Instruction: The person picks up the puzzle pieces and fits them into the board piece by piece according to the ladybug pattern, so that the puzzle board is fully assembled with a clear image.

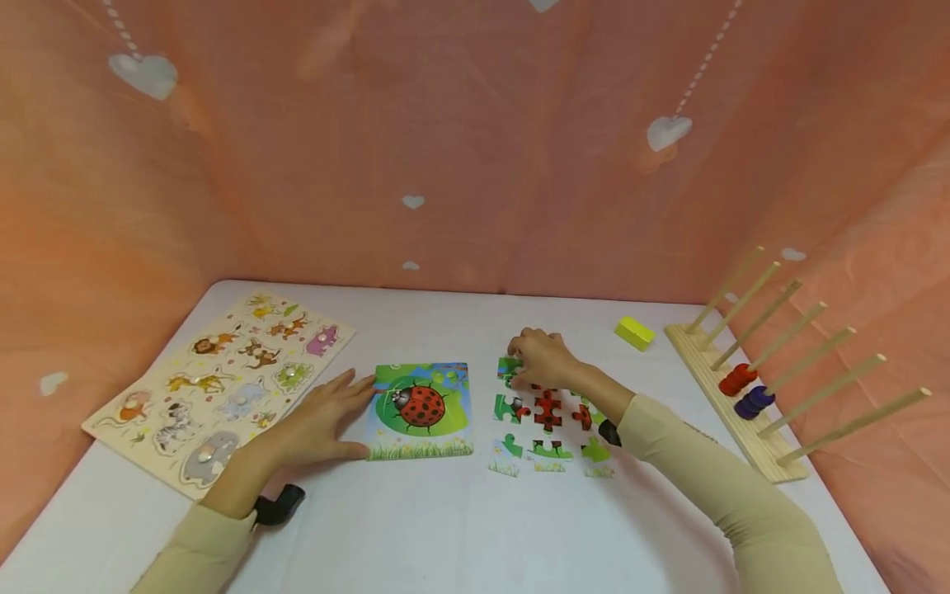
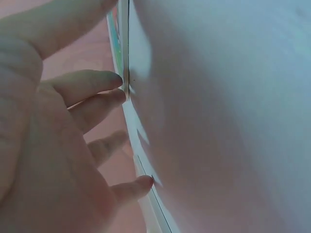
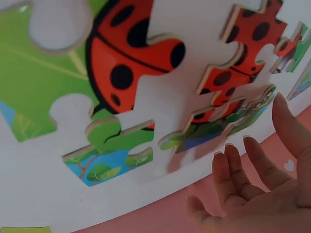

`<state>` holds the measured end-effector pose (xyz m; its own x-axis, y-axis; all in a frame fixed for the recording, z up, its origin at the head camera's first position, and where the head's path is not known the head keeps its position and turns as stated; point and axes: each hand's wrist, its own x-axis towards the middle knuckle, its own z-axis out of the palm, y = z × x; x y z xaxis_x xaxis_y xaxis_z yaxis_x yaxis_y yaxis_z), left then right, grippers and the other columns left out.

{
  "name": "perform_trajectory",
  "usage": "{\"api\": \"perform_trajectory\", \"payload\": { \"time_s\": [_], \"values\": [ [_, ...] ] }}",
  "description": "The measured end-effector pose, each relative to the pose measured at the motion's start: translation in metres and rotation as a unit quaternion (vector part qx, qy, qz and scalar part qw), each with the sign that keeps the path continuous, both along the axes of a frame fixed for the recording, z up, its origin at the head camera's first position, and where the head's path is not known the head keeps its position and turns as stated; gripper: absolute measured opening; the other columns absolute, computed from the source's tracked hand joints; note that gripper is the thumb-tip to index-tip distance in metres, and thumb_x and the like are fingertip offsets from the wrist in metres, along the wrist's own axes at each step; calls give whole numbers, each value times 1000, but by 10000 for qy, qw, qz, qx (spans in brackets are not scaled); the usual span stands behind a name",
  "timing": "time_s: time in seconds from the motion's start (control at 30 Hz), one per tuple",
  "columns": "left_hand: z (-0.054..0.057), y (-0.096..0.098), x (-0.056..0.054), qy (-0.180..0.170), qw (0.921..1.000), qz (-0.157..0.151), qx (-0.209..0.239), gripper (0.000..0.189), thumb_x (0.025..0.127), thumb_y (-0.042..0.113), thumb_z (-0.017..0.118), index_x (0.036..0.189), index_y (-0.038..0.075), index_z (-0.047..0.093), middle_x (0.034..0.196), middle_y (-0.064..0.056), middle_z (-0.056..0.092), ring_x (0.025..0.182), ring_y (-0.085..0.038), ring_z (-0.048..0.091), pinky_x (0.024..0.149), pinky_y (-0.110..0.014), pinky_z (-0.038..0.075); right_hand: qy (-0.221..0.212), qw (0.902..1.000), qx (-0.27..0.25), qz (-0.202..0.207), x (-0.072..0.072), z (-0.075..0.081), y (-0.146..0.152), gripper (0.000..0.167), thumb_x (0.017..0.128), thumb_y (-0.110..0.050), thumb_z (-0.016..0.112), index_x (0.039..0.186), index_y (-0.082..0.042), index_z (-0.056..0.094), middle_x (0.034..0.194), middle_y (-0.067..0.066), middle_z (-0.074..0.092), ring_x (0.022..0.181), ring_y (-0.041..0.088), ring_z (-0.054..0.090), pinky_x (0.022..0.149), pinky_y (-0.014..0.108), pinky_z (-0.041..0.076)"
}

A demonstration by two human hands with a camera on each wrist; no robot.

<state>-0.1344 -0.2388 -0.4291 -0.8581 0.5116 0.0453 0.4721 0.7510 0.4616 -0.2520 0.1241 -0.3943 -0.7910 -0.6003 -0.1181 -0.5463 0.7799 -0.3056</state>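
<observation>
A square picture board (image 1: pixel 421 410) with a ladybug on green lies flat in the middle of the table. My left hand (image 1: pixel 322 421) touches its left edge, fingers spread and thumb near the lower corner. To the right lie loose jigsaw pieces (image 1: pixel 547 410) of the same ladybug picture, spaced apart in rows. My right hand (image 1: pixel 545 359) is over the far row, partly covering it. In the right wrist view, its thumb is close to a green corner piece (image 3: pixel 250 114), the other fingers loosely bent; whether the thumb touches is unclear. No piece shows between the fingers.
A wooden animal peg puzzle (image 1: pixel 245 388) lies at the left. On the right stands a wooden rack (image 1: pixel 731 404) with upright pegs, holding red rings (image 1: pixel 738 379) and blue rings (image 1: pixel 754 403). A yellow block (image 1: pixel 634 332) lies behind, before a pink curtain (image 1: pixel 475 165).
</observation>
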Motion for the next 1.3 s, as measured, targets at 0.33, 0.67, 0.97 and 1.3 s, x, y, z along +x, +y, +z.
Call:
{"api": "perform_trajectory", "payload": {
  "time_s": [0.33,0.67,0.97,1.3],
  "values": [
    [-1,5,-2,-48,9997,50,-250,93,75,49,84,144,-2,50,156,-22,36,145,-50,18,104,-80,17,-42,9999,143,-76,-1,-5,2,50,83,-25,83,123,-2,64,104,8,61,103,30,56,96,58,40],
    [-2,4,1,-89,9997,44,-226,90,77,47,82,145,-2,48,156,-21,36,145,-50,19,104,-80,16,-107,9999,42,-70,-4,-5,-2,48,82,-23,85,118,-1,63,103,7,59,100,28,54,95,56,40],
    [-3,3,1,-26,9997,69,-214,86,80,45,80,144,-2,49,156,-20,36,145,-50,19,104,-80,15,-74,9985,-539,-112,-7,-5,-4,39,81,-8,83,113,-4,61,100,6,63,98,27,57,100,59,35],
    [-5,1,0,-42,9997,114,-225,88,79,47,80,145,-2,48,157,-19,36,145,-49,19,105,-79,14,-1075,9654,-2258,734,-18,-1,-11,14,87,13,62,95,2,59,82,7,51,68,17,43,62,30,42]
  ]
}}
